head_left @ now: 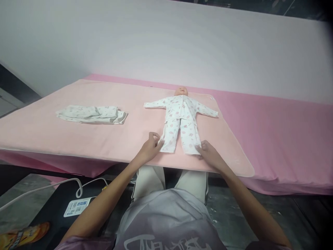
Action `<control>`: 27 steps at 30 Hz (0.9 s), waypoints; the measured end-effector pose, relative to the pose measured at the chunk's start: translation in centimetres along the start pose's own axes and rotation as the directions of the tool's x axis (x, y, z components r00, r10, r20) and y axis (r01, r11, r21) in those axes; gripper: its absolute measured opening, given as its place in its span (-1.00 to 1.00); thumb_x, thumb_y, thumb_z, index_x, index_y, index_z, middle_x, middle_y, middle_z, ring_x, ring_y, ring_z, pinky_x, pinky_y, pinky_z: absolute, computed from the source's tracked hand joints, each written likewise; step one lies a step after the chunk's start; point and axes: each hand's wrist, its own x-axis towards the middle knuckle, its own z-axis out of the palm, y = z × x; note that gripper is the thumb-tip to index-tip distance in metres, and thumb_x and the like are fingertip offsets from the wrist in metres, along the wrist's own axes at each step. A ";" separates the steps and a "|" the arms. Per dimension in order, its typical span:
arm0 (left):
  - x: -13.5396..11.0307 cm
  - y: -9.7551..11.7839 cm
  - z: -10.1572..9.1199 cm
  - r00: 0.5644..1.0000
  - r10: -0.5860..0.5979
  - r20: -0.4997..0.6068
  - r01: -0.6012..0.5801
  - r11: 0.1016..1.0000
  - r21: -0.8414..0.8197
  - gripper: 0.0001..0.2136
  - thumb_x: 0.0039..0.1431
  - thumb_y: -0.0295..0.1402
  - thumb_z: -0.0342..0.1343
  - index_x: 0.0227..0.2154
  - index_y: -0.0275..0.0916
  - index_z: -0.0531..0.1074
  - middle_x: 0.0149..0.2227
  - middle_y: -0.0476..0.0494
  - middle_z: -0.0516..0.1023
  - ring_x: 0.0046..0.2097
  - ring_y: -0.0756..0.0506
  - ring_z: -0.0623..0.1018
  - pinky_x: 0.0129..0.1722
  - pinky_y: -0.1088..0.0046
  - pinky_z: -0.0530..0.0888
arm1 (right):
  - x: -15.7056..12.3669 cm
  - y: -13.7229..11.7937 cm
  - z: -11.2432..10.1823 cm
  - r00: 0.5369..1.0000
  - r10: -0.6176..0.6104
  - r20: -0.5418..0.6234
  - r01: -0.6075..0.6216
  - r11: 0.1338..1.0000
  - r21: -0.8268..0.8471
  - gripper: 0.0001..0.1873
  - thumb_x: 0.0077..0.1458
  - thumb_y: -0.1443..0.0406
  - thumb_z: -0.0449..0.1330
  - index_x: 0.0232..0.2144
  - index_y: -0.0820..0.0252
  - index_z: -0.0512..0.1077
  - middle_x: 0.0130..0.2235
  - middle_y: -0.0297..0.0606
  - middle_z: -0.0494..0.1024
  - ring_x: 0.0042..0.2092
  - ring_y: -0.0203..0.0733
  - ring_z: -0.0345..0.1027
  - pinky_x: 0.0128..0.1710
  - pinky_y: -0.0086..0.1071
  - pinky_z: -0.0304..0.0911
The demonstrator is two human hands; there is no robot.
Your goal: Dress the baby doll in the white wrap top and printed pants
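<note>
A baby doll [181,91] lies on its back, head towards the wall and sleeves spread out to both sides. It wears a white printed long-sleeved top [180,107] and matching baby pants [170,136], the legs lying flat and slightly apart. My left hand [151,147] is at the outer edge of the left pant leg near the hem, thumb and fingers closed on the cloth. On the other side, my right hand [210,154] pinches the outer corner of the right hem. Part of the fingers of both hands is hidden.
Folded printed cloth [91,114] lies to the left on a peach mat [135,135] over a pink sheet [281,139]. A pale wall [182,45] stands behind. Below left, a dark surface carries a white labelled device [78,207], a white cable [80,189] and an orange-yellow package [28,235].
</note>
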 end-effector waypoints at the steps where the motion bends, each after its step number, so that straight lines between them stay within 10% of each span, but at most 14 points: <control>1: -0.4 -0.2 0.1 0.999 0.027 -0.024 -0.024 0.996 0.088 -0.64 0.48 -0.03 -0.03 0.11 -0.16 0.16 -0.41 0.02 0.51 -0.35 -0.19 0.54 -0.23 0.32 0.37 | -0.3 0.3 0.0 0.999 -0.001 -0.033 0.000 1.000 -0.006 -0.50 0.29 -0.19 0.24 -0.10 0.05 0.33 -0.37 -0.31 0.64 -0.33 -0.04 0.58 -0.24 -0.19 0.46; 8: -4.4 0.9 0.2 0.971 0.138 -0.196 0.001 0.817 0.577 -0.54 0.57 -0.14 -0.23 0.31 -0.27 0.27 -0.46 -0.13 0.58 -0.34 -0.28 0.59 0.00 0.09 0.37 | -1.5 0.8 -1.7 0.973 -0.089 -0.213 0.031 0.965 -0.262 -0.59 0.38 -0.16 0.14 -0.07 -0.04 0.47 -0.56 -0.43 0.54 -0.49 -0.05 0.49 -0.36 -0.23 0.33; 13: -6.2 7.4 6.7 0.905 0.395 -0.161 -0.379 0.918 0.118 -0.68 0.53 -0.18 -0.06 0.19 -0.12 0.41 -0.09 -0.22 0.64 -0.01 -0.23 0.61 0.09 0.14 0.49 | 7.5 -0.5 -5.9 0.918 -0.057 -0.394 0.138 0.974 0.181 -0.42 0.32 -0.23 0.21 -0.43 0.09 0.41 -0.60 -0.40 0.36 -0.58 -0.28 0.18 -0.58 -0.38 0.10; 16: -5.0 11.8 14.5 0.762 0.644 -0.067 -0.642 0.738 -0.209 -0.56 0.47 -0.11 0.08 0.31 -0.11 0.32 0.29 -0.34 0.43 0.36 -0.24 0.43 0.35 0.10 0.44 | 14.9 -1.0 -7.7 0.886 0.072 -0.459 0.248 0.762 0.599 -0.40 0.35 -0.19 0.21 -0.49 0.06 0.21 -0.64 -0.54 0.06 -0.63 -0.36 -0.11 -0.67 -0.45 -0.04; 19: -2.1 14.3 20.5 0.788 0.612 -0.073 -0.604 0.744 -0.284 -0.48 0.50 -0.08 0.04 0.37 -0.20 0.20 0.36 -0.42 0.30 0.46 -0.30 0.29 0.47 -0.04 0.33 | 19.0 -0.1 -8.0 0.879 0.122 -0.462 0.327 0.551 0.768 -0.43 0.43 -0.15 0.11 -0.46 0.06 0.14 -0.60 -0.55 0.04 -0.62 -0.35 -0.11 -0.67 -0.49 0.01; 23: 0.4 14.6 22.4 0.853 0.520 -0.047 -0.515 0.823 -0.239 -0.39 0.48 -0.03 0.06 0.38 -0.32 0.14 0.39 -0.50 0.22 0.46 -0.39 0.25 0.48 -0.13 0.28 | 19.6 2.1 -7.6 0.879 0.056 -0.474 0.407 0.430 0.806 -0.48 0.48 -0.09 0.04 -0.44 0.05 0.14 -0.56 -0.53 0.00 -0.60 -0.32 -0.10 -0.61 -0.49 0.11; 27: -2.3 14.5 21.1 0.810 0.587 -0.006 -0.574 0.790 -0.214 -0.39 0.36 0.01 0.19 0.28 -0.28 0.25 0.25 -0.44 0.37 0.32 -0.39 0.38 0.35 -0.13 0.42 | 19.7 3.0 -8.0 0.894 0.055 -0.445 0.369 0.476 0.799 -0.45 0.48 -0.16 -0.03 -0.43 0.05 0.15 -0.52 -0.51 -0.01 -0.57 -0.30 -0.10 -0.58 -0.46 0.14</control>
